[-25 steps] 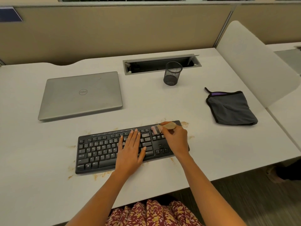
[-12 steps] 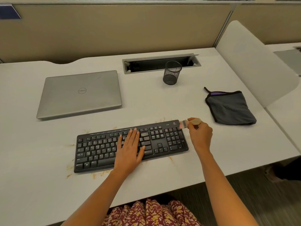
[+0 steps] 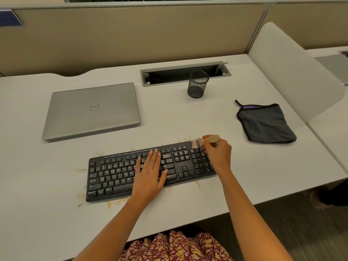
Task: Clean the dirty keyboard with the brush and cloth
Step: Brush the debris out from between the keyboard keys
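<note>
Basically left hand (image 3: 148, 178) is lying flat, fingers straight, pinning keyboard (image 3: 120, 172) to tabletop (image 3: 169, 117) while right hand (image 3: 218, 155) is pinching brush (image 3: 205, 140) at numpad corner.

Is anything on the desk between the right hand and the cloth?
Nothing visible: only desk surface lies between the right hand, which grips the brush, and the cloth.

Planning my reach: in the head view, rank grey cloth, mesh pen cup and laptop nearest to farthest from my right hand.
From the right hand:
1. grey cloth, to its right.
2. mesh pen cup, behind it.
3. laptop, far left.
</note>
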Demonstrator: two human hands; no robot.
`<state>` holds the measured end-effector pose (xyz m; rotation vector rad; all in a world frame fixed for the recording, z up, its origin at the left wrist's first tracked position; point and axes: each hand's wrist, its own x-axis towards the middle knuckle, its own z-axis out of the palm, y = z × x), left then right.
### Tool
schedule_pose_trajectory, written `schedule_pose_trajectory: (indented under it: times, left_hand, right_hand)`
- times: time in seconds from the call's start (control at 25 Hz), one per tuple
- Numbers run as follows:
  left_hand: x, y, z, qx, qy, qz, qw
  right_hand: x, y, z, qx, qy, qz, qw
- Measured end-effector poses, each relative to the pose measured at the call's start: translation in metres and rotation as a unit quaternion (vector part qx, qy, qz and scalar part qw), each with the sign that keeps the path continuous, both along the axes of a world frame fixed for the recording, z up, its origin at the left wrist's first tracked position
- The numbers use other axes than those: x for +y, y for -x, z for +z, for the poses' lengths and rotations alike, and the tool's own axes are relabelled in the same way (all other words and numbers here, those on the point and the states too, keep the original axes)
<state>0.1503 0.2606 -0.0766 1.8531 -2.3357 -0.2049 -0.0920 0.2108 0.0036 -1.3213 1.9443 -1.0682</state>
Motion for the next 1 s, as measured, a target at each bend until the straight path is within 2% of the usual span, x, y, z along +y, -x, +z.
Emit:
schedule_pose_trajectory:
  times: [0.2,0.36,0.56,0.68,0.84,1.0]
  left_hand:
    - [0.000,0.000,-0.002,0.004,-0.003,-0.001,1.000]
    - [0.001,0.000,-0.003,-0.001,-0.002,0.001,1.000]
    - [0.001,0.001,-0.003,0.004,0.002,0.000,1.000]
    - [0.001,0.001,-0.002,-0.001,0.001,-0.001,1.000]
    - [0.001,0.000,-0.002,-0.002,0.001,-0.003,1.000]
    - [0.001,0.000,0.000,-0.003,0.001,-0.002,1.000]
  right_hand:
    - [0.013,0.041,-0.004,0.013,-0.023,-0.079,0.997]
    - [0.044,0.065,-0.004,0.030,-0.051,-0.058,0.997]
    - [0.060,0.064,0.016,-0.028,0.008,-0.058,0.998]
    - [0.055,0.044,0.022,-0.047,0.012,-0.020,0.999]
    - [0.059,0.033,0.011,0.008,-0.014,-0.006,1.000]
    - [0.062,0.045,0.014,0.122,0.010,-0.029,0.992]
